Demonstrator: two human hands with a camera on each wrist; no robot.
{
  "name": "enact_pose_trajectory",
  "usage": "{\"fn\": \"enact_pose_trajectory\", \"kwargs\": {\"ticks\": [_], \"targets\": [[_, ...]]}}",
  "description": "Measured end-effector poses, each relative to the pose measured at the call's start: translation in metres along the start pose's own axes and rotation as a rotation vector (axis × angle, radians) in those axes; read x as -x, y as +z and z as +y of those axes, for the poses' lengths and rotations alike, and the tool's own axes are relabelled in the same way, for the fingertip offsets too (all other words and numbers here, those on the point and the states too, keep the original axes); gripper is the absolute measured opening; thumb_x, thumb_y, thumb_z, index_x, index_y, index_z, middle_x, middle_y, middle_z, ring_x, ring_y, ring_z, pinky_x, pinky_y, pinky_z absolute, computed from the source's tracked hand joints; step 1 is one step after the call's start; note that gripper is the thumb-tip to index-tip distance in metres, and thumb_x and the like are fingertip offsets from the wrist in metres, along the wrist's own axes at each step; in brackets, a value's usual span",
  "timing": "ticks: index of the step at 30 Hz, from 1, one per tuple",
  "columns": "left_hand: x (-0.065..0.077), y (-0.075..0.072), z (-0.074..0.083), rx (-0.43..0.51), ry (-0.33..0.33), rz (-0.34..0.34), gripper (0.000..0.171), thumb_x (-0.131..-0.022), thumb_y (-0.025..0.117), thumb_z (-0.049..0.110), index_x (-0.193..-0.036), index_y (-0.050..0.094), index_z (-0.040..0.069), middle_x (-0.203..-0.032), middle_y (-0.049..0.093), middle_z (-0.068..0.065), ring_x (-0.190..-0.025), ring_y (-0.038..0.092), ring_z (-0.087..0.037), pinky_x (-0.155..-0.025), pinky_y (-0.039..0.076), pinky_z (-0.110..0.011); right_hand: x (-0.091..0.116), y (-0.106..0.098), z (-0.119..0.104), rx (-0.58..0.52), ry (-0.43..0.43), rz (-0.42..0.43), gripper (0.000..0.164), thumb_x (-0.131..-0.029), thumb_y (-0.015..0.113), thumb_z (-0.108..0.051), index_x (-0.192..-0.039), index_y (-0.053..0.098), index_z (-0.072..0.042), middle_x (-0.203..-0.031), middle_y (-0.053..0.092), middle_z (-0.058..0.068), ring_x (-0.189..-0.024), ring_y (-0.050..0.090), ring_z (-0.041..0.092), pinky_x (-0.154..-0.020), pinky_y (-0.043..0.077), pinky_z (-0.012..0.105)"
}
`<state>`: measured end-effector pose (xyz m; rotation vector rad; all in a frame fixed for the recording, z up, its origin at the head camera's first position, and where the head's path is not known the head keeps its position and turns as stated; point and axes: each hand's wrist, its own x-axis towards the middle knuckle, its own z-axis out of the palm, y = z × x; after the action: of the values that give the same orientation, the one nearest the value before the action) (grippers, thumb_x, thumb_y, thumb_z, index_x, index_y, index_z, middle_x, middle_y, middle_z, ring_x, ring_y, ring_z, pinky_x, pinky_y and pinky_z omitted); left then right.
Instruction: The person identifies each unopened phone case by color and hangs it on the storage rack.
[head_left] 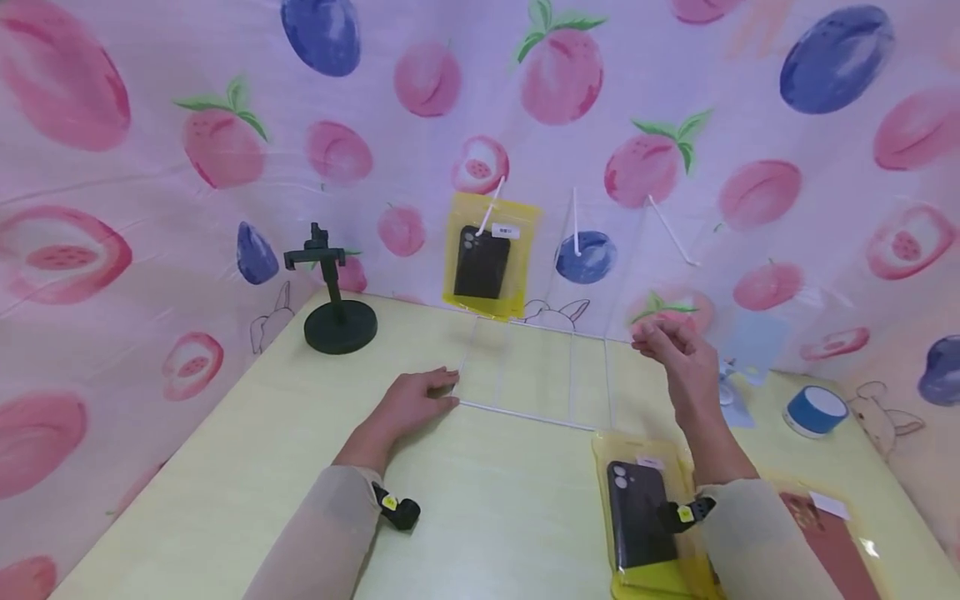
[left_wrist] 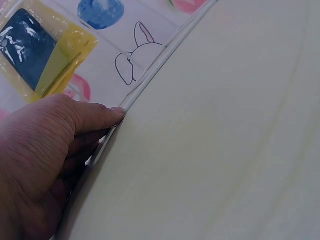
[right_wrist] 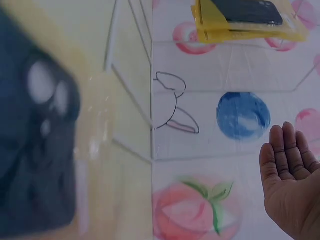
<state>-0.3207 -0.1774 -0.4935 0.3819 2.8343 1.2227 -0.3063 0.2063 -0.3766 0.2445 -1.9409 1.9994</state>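
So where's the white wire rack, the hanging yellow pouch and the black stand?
White wire rack point(head_left: 525, 416), head view: front base bar.
Hanging yellow pouch point(head_left: 519, 268), head view: its right side.
Black stand point(head_left: 340, 327), head view: its round base.

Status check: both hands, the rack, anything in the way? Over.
Left hand holding white rack, left side; right hand raised, nothing seen in it. One yellow pouch hung, two hooks bare. Possible snag: second pouch, rack's front right.

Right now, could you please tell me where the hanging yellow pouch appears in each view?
Head: the hanging yellow pouch is just above centre.
Left wrist: upper-left corner, partly cut off.
Right wrist: top edge, right of centre.
Shared landmark: the blue plum print.
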Motion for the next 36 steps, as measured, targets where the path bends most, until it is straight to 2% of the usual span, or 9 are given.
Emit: {"fn": "enact_pose_trajectory", "kwargs": {"ticks": [6,9,15,20,24,26,29,32,36], "targets": [[-0.001,0.001,0.002,0.001,0.001,0.0,0.049,-0.094,0.071,0.031,-0.141,0.061,0.022,-0.15,0.052,0.0,-0.143,0.042,-0.025,-0.119,0.03,-0.049,0.027,-0.033,0.006,0.053,0.032,-0.026,0.022,-0.099,0.066,-0.023,-0.102,0.069,-0.002,-0.092,0.074,0.006,-0.089,0.071,0.019,-0.087,0.057,0.026],[0.0,-0.001,0.002,0.006,0.008,0.008,0.048,-0.094,0.071,0.03,-0.14,0.062,0.021,-0.149,0.053,-0.001,-0.142,0.043,-0.026,-0.119,0.029,-0.048,0.043,-0.042,0.009,0.102,0.064,-0.059,0.029,-0.102,0.061,-0.026,-0.107,0.067,0.002,-0.094,0.074,0.005,-0.091,0.071,0.017,-0.087,0.056,0.023],[0.001,-0.001,0.003,0.02,0.011,-0.009,0.048,-0.094,0.071,0.029,-0.141,0.061,0.019,-0.15,0.052,-0.001,-0.143,0.041,-0.024,-0.12,0.028,-0.047,0.07,-0.056,0.017,0.272,0.114,-0.088,0.038,-0.104,0.056,-0.03,-0.113,0.064,0.006,-0.097,0.074,0.004,-0.091,0.071,0.015,-0.085,0.056,0.02],[0.0,-0.001,0.004,0.012,0.021,-0.003,0.049,-0.095,0.071,0.028,-0.141,0.061,0.018,-0.149,0.052,-0.002,-0.143,0.041,-0.026,-0.119,0.028,-0.048,0.078,-0.066,0.024,0.39,0.186,-0.08,0.049,-0.104,0.054,-0.04,-0.119,0.062,0.006,-0.102,0.073,0.005,-0.094,0.07,0.014,-0.087,0.056,0.021],[0.0,0.0,0.004,0.02,0.006,-0.001,0.049,-0.094,0.071,0.03,-0.141,0.061,0.019,-0.15,0.051,-0.002,-0.143,0.041,-0.026,-0.119,0.028,-0.048,0.079,-0.074,0.033,0.481,0.286,-0.076,0.058,-0.099,0.056,-0.054,-0.126,0.06,-0.002,-0.11,0.071,0.005,-0.102,0.066,0.015,-0.088,0.054,0.024],[0.0,0.0,0.004,0.021,0.011,0.002,0.049,-0.094,0.071,0.03,-0.141,0.061,0.019,-0.15,0.051,-0.003,-0.143,0.041,-0.027,-0.119,0.028,-0.049,0.079,-0.079,0.041,0.524,0.294,-0.11,0.057,-0.097,0.059,-0.054,-0.128,0.06,-0.007,-0.116,0.069,0.006,-0.108,0.063,0.017,-0.088,0.052,0.021],[0.0,0.001,0.004,0.02,0.01,-0.003,0.048,-0.094,0.071,0.03,-0.14,0.062,0.02,-0.15,0.051,-0.003,-0.143,0.041,-0.028,-0.119,0.028,-0.049,0.081,-0.086,0.056,0.561,0.267,-0.22,0.052,-0.096,0.065,-0.048,-0.132,0.058,-0.011,-0.127,0.065,0.009,-0.116,0.06,0.021,-0.09,0.049,0.016],[0.001,0.002,0.003,0.018,0.013,-0.009,0.048,-0.094,0.071,0.029,-0.14,0.062,0.02,-0.15,0.051,-0.004,-0.143,0.041,-0.029,-0.119,0.028,-0.05,0.083,-0.091,0.068,0.63,0.227,-0.321,0.049,-0.094,0.07,-0.043,-0.133,0.059,-0.014,-0.131,0.063,0.009,-0.119,0.06,0.028,-0.096,0.05,0.03],[0.001,0.0,0.003,0.023,0.022,0.007,0.048,-0.094,0.072,0.029,-0.14,0.062,0.019,-0.149,0.052,-0.004,-0.143,0.042,-0.028,-0.119,0.029,-0.05,0.081,-0.092,0.075,0.781,0.136,-0.382,0.051,-0.09,0.074,-0.045,-0.131,0.062,-0.018,-0.133,0.062,0.008,-0.123,0.055,0.032,-0.103,0.044,0.052]]}}
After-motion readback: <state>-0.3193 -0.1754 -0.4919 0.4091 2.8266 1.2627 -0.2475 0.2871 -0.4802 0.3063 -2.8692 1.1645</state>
